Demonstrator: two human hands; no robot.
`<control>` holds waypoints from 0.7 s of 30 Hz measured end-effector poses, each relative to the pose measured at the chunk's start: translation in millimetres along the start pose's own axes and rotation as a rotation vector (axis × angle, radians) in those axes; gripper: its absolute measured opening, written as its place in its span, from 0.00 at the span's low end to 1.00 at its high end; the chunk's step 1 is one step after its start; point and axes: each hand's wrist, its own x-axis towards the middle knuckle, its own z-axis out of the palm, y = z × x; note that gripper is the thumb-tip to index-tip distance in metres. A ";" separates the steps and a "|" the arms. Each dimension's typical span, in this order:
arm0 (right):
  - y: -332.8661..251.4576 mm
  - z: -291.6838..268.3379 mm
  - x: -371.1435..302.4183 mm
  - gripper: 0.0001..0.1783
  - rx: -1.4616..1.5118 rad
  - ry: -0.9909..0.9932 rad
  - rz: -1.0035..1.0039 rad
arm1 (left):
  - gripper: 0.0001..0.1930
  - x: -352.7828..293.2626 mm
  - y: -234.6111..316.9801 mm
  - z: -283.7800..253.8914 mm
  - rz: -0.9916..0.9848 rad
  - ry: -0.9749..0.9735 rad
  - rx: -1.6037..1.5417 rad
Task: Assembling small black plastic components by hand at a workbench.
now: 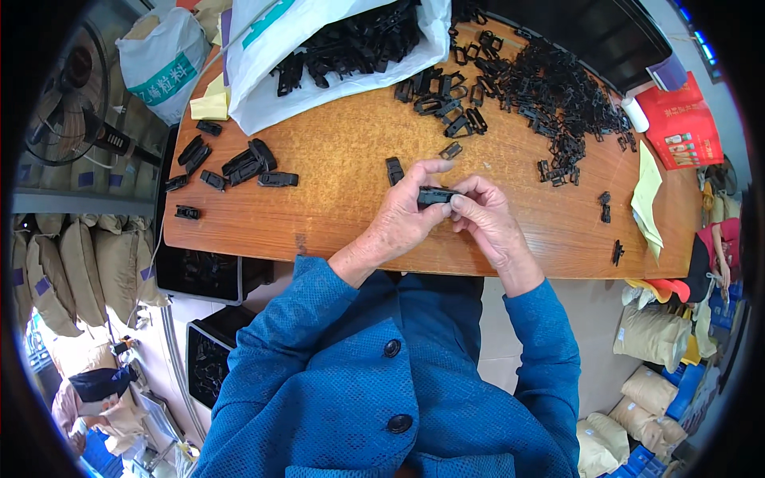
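Note:
Above the near edge of the wooden table, my left hand (398, 211) grips a small black plastic part (433, 196) between thumb and fingers. My right hand (488, 215) pinches the right end of the same part, its thumb pressed close to the left thumb. The fingers cover both ends, so its full shape is hidden. Just beyond the left fingers lies a loose black piece (394, 170), and a smaller black frame-shaped piece (451, 150) rests a little farther off.
Several longer black parts (247, 163) lie on the table's left. An open white sack (263, 95) spills black pieces at the back. A large heap of small black frames (550, 92) covers the back right, near a red box (681, 123) and yellow paper (647, 203). Black crates (209, 275) stand below left.

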 end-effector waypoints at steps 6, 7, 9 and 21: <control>-10.7 4.8 -9.7 0.09 -0.720 0.033 -0.211 | 0.12 -28.9 25.2 -42.6 -0.063 -0.090 0.334; -19.6 -3.2 -12.5 0.10 -0.920 0.179 -0.301 | 0.09 -37.0 34.5 -57.9 -0.154 -0.077 0.379; -31.3 -48.1 -6.7 0.11 -1.290 0.467 -0.758 | 0.07 -39.9 32.3 -82.4 -0.106 -0.027 0.548; -62.3 -114.2 11.1 0.08 -1.929 0.599 -0.662 | 0.14 39.4 13.2 -187.2 0.119 0.375 1.129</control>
